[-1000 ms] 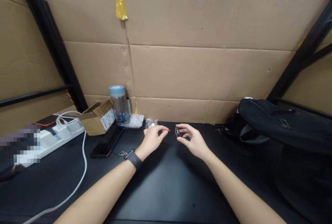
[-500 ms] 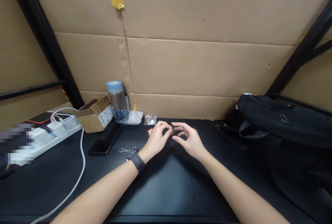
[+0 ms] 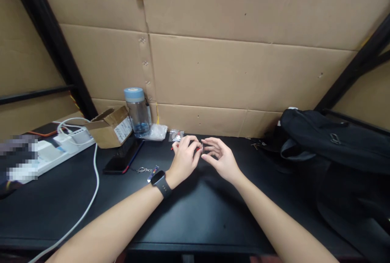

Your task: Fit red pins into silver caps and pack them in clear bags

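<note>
My left hand (image 3: 186, 158), a dark watch (image 3: 160, 178) on its wrist, is closed in a pinch over the black table. A slim red piece (image 3: 198, 149) shows at its fingertips, and more red pokes out behind the fingers; its kind is not clear. My right hand (image 3: 222, 160) curves its thumb and fingers around the edge of a small thin flat disc (image 3: 202, 147), seen almost edge-on between the two hands. The left fingertips are close to the disc's face; whether they touch it I cannot tell. Left of my wrist lies a nail clipper-like item (image 3: 152, 173) with a key chain.
At left are a phone (image 3: 122, 159), an open cardboard box (image 3: 109, 129), a water bottle (image 3: 137, 113) and a white power strip (image 3: 63, 149) with a cable. Small plastic bags (image 3: 157, 132) lie behind. A black backpack (image 3: 329, 137) and keys (image 3: 258, 144) are at right.
The view has tilted slightly. The disc has turned more edge-on between my hands, and the red piece now shows at my left fingertips. The clipper-like item is less covered by my wrist.
</note>
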The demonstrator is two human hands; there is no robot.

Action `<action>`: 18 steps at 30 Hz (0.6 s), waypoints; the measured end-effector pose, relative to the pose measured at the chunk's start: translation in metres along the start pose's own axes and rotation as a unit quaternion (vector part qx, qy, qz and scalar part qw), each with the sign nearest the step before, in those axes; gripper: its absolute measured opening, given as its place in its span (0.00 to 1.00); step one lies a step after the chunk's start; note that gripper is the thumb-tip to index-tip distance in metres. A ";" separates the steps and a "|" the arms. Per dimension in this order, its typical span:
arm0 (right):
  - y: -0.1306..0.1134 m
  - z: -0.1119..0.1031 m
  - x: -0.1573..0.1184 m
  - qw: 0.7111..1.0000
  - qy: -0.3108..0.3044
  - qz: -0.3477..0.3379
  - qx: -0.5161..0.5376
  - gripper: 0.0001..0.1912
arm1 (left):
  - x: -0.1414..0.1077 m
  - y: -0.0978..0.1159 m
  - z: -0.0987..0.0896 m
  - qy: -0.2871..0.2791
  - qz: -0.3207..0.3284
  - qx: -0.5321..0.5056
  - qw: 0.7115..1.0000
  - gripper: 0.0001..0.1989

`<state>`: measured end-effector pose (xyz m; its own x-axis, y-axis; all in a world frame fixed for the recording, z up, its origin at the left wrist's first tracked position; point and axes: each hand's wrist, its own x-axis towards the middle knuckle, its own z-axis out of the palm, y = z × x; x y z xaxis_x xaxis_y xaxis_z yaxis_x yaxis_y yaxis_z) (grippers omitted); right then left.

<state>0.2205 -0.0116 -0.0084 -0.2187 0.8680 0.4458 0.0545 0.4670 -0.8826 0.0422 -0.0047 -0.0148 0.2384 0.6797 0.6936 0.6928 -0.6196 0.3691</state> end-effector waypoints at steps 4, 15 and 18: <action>0.001 0.001 0.000 1.000 -0.008 0.003 0.004 0.25 | 0.001 0.000 -0.003 0.016 0.026 0.020 0.999 0.04; 0.006 0.001 -0.001 0.994 0.012 0.051 0.094 0.24 | 0.002 -0.001 0.000 0.009 0.014 -0.001 1.000 0.05; 0.007 -0.002 0.001 0.996 0.014 0.062 0.067 0.16 | 0.003 -0.001 -0.001 0.012 -0.006 0.000 1.000 0.04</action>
<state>0.2222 -0.0073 -0.0133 -0.1903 0.9230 0.3345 -0.0513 0.3310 -0.9423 0.0413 -0.0029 -0.0125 0.2134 0.6770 0.7044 0.6954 -0.6117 0.3772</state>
